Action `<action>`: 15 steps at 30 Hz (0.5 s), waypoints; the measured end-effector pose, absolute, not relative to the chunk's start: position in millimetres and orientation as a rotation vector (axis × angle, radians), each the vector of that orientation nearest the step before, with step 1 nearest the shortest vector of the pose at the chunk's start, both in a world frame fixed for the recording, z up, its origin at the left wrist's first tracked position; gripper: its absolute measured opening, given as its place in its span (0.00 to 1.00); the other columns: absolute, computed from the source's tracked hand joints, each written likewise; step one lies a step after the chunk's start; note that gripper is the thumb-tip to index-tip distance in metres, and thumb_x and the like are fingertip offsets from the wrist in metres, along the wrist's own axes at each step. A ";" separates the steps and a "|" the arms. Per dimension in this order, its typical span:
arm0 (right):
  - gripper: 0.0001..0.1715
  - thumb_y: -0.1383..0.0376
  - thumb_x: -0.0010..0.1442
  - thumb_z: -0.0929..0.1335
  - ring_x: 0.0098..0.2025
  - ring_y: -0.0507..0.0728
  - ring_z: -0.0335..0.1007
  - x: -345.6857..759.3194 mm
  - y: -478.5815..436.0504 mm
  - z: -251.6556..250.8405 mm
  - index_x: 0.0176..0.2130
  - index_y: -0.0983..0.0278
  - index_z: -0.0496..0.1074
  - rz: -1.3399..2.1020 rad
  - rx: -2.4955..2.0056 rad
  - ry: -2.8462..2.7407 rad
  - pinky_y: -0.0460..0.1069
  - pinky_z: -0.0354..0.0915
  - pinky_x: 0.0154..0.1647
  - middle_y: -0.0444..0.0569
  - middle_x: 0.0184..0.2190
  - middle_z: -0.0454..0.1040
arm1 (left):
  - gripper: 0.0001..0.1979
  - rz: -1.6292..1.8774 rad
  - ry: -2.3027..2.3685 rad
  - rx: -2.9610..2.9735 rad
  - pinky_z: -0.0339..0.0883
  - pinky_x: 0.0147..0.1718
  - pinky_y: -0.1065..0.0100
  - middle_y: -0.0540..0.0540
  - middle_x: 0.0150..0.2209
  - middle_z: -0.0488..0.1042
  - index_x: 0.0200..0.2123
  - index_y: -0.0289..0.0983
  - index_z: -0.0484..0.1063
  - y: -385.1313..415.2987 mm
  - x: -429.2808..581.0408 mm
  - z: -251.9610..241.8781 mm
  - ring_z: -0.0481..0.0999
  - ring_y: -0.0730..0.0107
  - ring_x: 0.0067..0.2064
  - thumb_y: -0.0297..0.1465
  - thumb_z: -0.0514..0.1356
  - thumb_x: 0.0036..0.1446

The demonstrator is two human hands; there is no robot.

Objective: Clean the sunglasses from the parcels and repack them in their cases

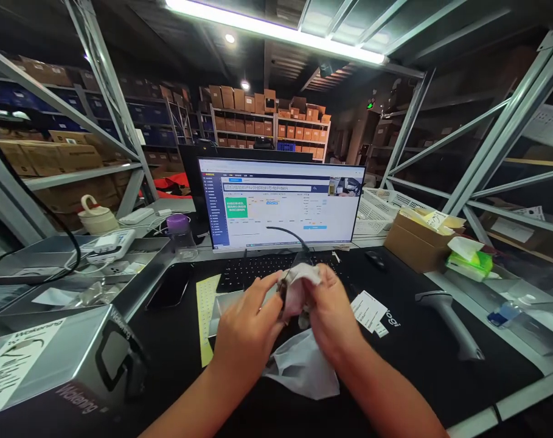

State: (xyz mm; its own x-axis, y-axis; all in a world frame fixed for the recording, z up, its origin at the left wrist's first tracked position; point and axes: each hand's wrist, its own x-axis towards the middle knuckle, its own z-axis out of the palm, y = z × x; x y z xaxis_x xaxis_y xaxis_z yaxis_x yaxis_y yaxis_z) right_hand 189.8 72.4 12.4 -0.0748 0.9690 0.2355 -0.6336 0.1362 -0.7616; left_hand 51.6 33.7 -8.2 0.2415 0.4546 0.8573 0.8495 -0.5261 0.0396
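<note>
My left hand [246, 325] and my right hand [331, 310] meet above the black desk mat [422, 340], in front of the keyboard [258, 271]. Both pinch a small bundle [299, 286] wrapped in whitish plastic, with a dark part showing at its left side. A black cable [288, 234] arcs up from the bundle toward the monitor [283, 204]. Below the hands lies a crumpled translucent plastic bag [303, 365]. What the dark part is, I cannot make out.
A grey barcode scanner [454, 322] lies right of the hands, near a white label [367, 310] and a mouse [375, 260]. A cardboard box [415, 240] stands at the back right. A silver carton [52, 359] and metal trays [75, 286] fill the left. A yellow label sheet [205, 304] lies nearby.
</note>
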 end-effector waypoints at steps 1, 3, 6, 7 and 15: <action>0.27 0.66 0.44 0.75 0.23 0.49 0.51 183.0 66.1 7.3 0.21 0.60 0.51 1.354 -0.481 -0.945 0.44 0.55 0.24 0.36 0.19 0.58 | 0.03 -1.240 -1.172 -2.025 0.78 0.45 0.52 0.37 0.52 0.76 0.39 0.36 0.70 33.0 50.6 -9.1 0.80 0.53 0.47 0.25 0.59 0.61; 0.23 0.71 0.41 0.70 0.22 0.48 0.46 170.8 55.7 -3.8 0.19 0.60 0.48 1.155 -0.483 -1.089 0.43 0.49 0.21 0.36 0.18 0.53 | 0.01 -1.313 -1.135 -1.975 0.76 0.50 0.51 0.37 0.50 0.76 0.36 0.36 0.71 32.4 47.1 -10.3 0.80 0.53 0.48 0.25 0.59 0.61; 0.17 0.74 0.39 0.63 0.20 0.47 0.42 160.9 47.7 -16.3 0.17 0.62 0.46 0.725 -0.507 -1.282 0.44 0.43 0.20 0.35 0.16 0.48 | 0.04 -1.432 -1.053 -2.018 0.74 0.53 0.53 0.38 0.48 0.77 0.32 0.36 0.72 34.9 42.0 -12.6 0.80 0.57 0.48 0.23 0.59 0.60; 0.16 0.73 0.39 0.62 0.20 0.47 0.41 160.4 47.0 -18.0 0.17 0.62 0.46 0.602 -0.518 -1.322 0.44 0.42 0.20 0.35 0.15 0.47 | 0.05 -1.458 -1.031 -2.031 0.75 0.51 0.55 0.38 0.47 0.78 0.31 0.36 0.72 36.6 41.2 -13.5 0.80 0.58 0.46 0.23 0.59 0.59; 0.16 0.71 0.41 0.60 0.21 0.48 0.40 169.9 49.5 -13.3 0.21 0.59 0.42 0.396 -0.608 -1.414 0.45 0.42 0.20 0.35 0.16 0.44 | 0.02 -1.474 -0.934 -2.055 0.78 0.35 0.67 0.38 0.39 0.78 0.32 0.36 0.70 41.9 46.7 -12.8 0.81 0.63 0.38 0.25 0.58 0.58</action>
